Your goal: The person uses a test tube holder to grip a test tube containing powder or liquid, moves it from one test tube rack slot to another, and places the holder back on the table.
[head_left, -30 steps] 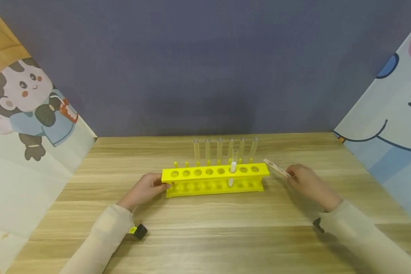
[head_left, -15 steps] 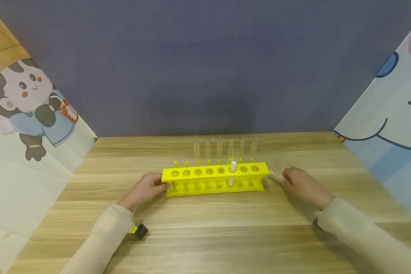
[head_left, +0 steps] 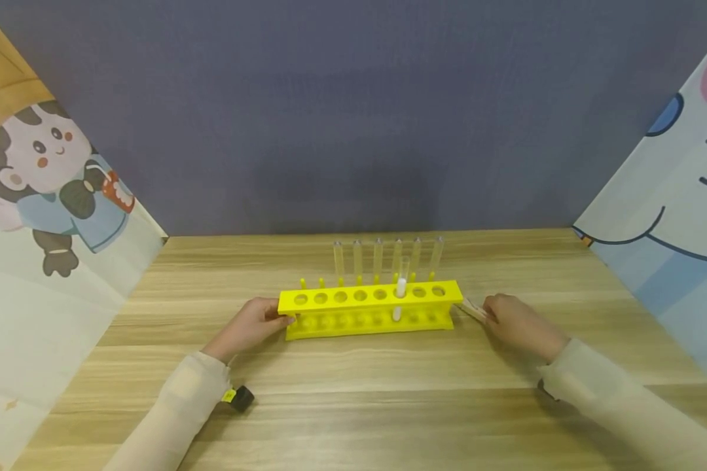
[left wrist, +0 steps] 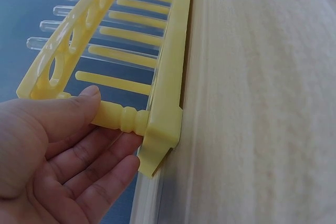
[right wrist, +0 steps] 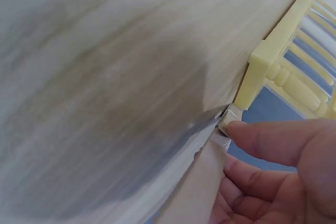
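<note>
Both hands are working at a glossy yellow plastic rack point(head_left: 368, 307) on the wood-grain counter point(head_left: 353, 392) — left hand point(head_left: 249, 325) curling its grip around a turned end post, right hand point(head_left: 515, 322) pinching a pale flat wooden clamp point(head_left: 473, 309) beside it.

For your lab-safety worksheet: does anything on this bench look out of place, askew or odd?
Little stands out. One test tube with white contents stands alone in the yellow rack's front holes; the other tubes sit on the back pegs. The right hand pinches a pale strip beside the rack.

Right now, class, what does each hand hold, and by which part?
The left hand holds the yellow test tube rack by its left end post. The right hand pinches a pale flat strip by its near end.
</note>
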Demonstrator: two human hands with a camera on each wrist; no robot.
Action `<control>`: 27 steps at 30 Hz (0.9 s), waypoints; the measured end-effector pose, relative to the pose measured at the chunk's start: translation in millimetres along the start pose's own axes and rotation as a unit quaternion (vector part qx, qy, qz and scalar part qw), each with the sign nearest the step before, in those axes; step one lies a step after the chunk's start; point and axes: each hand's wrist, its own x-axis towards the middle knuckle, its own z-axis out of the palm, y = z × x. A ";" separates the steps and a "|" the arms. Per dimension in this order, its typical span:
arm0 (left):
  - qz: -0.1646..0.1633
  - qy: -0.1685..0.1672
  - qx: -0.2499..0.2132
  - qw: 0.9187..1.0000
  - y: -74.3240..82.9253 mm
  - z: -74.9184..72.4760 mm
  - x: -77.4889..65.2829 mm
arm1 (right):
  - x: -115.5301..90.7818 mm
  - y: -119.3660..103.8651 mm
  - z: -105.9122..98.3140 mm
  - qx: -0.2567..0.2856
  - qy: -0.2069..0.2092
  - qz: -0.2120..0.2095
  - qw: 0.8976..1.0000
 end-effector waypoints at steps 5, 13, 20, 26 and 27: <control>-0.002 0.000 0.002 1.000 -0.7 0.0 -0.3 | 0.3 -0.6 2.8 0.000 0.004 -0.005 1.000; 0.009 -0.003 -0.004 1.000 -1.6 0.1 -0.3 | 0.8 -2.9 5.7 0.003 -0.006 0.003 1.000; 0.008 -0.002 -0.001 1.000 -2.4 0.0 0.1 | 0.8 -5.0 5.7 0.009 -0.016 0.014 1.000; 0.009 -0.003 0.003 1.000 -2.0 -0.3 -0.4 | 0.3 -5.5 6.4 0.023 -0.024 0.021 0.999; 0.010 -0.003 0.004 1.000 -2.0 -0.4 -0.5 | 0.2 -5.8 6.2 0.027 -0.026 0.022 0.999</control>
